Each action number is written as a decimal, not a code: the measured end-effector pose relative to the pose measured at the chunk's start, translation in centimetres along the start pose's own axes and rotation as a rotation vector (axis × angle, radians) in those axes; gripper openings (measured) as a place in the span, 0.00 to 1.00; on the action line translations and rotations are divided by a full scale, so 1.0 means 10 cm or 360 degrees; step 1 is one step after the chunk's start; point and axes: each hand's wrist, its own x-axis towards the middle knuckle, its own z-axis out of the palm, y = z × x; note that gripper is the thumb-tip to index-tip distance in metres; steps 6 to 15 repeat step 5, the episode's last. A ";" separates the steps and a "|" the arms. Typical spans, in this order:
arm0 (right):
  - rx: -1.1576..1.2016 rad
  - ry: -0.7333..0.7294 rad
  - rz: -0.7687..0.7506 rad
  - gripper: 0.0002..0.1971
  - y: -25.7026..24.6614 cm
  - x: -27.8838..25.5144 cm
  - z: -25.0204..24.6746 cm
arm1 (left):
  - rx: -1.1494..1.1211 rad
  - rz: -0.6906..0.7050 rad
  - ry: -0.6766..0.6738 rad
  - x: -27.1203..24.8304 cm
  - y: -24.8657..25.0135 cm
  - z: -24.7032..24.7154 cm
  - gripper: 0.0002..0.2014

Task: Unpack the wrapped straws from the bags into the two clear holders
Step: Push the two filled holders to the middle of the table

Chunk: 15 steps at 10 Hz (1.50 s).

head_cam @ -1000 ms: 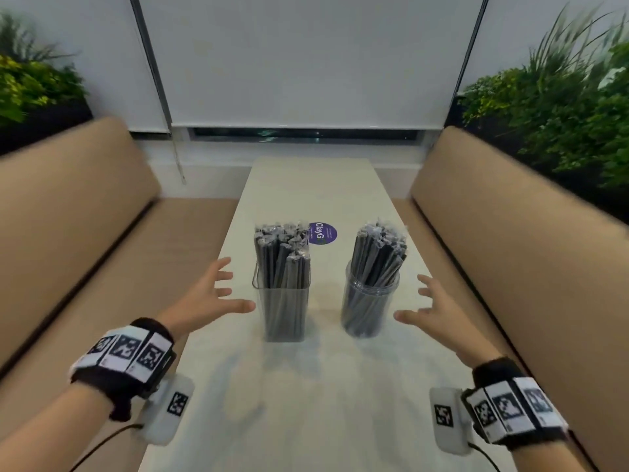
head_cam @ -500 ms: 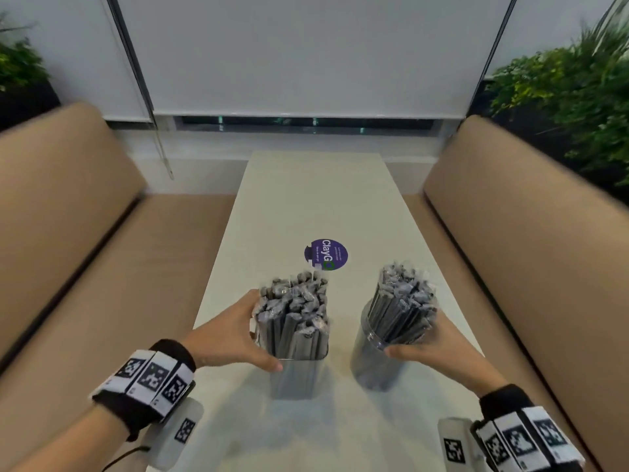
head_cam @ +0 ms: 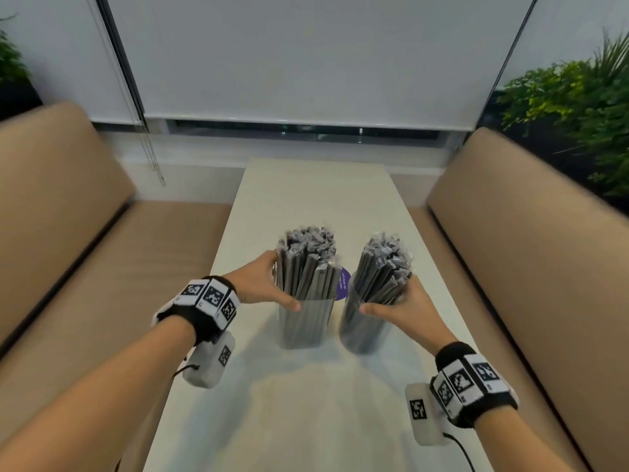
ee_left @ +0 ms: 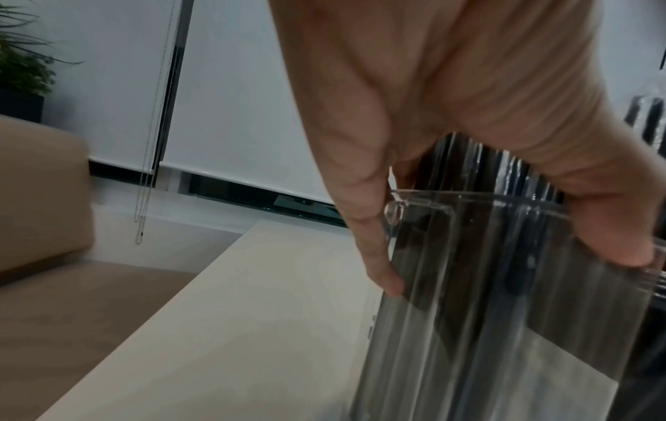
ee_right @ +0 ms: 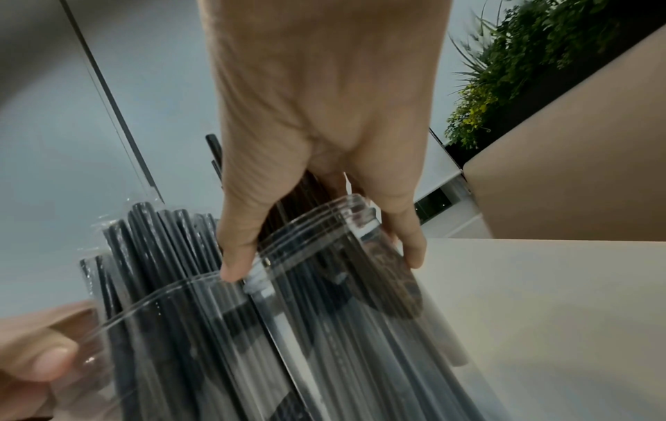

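Note:
Two clear holders packed with dark wrapped straws stand side by side on the white table [head_cam: 306, 420]. My left hand [head_cam: 262, 284] grips the square holder [head_cam: 303, 321] near its rim; its straws [head_cam: 306, 264] stick up above. In the left wrist view my left hand [ee_left: 468, 159] has thumb and fingers curled round the square holder [ee_left: 504, 313]. My right hand [head_cam: 401, 308] grips the round holder [head_cam: 364, 328], whose straws [head_cam: 384, 267] lean right. In the right wrist view my right hand [ee_right: 324, 171] wraps the round holder [ee_right: 288, 327] at its rim. No bags are in view.
A purple round sticker [head_cam: 343, 284] lies on the table between and behind the holders. Tan bench seats [head_cam: 85, 267] flank the table on both sides. A window blind [head_cam: 306, 63] closes the far end, with plants [head_cam: 571, 107] at the right.
My hands came in from open beside the holders and took hold of them. Both holders have since slid farther away along the table, over the purple sticker.

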 end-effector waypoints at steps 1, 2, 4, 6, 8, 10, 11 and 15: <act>-0.0059 -0.0028 0.0005 0.41 -0.04 0.13 0.04 | 0.0069 -0.0012 -0.0002 0.14 -0.02 -0.05 0.67; -0.0058 -0.0029 0.0001 0.41 -0.07 0.19 0.04 | 0.0131 -0.0049 -0.0004 0.20 -0.01 -0.07 0.62; -0.0056 -0.0099 0.0065 0.52 -0.12 0.22 0.04 | 0.0178 -0.0128 0.0021 0.17 0.05 -0.04 0.61; 0.0014 -0.0039 0.0163 0.67 -0.14 -0.01 -0.07 | -0.0051 -0.0047 0.0004 -0.11 0.08 0.06 0.67; 0.0014 -0.0039 0.0163 0.67 -0.14 -0.01 -0.07 | -0.0051 -0.0047 0.0004 -0.11 0.08 0.06 0.67; 0.0014 -0.0039 0.0163 0.67 -0.14 -0.01 -0.07 | -0.0051 -0.0047 0.0004 -0.11 0.08 0.06 0.67; 0.0014 -0.0039 0.0163 0.67 -0.14 -0.01 -0.07 | -0.0051 -0.0047 0.0004 -0.11 0.08 0.06 0.67; 0.0014 -0.0039 0.0163 0.67 -0.14 -0.01 -0.07 | -0.0051 -0.0047 0.0004 -0.11 0.08 0.06 0.67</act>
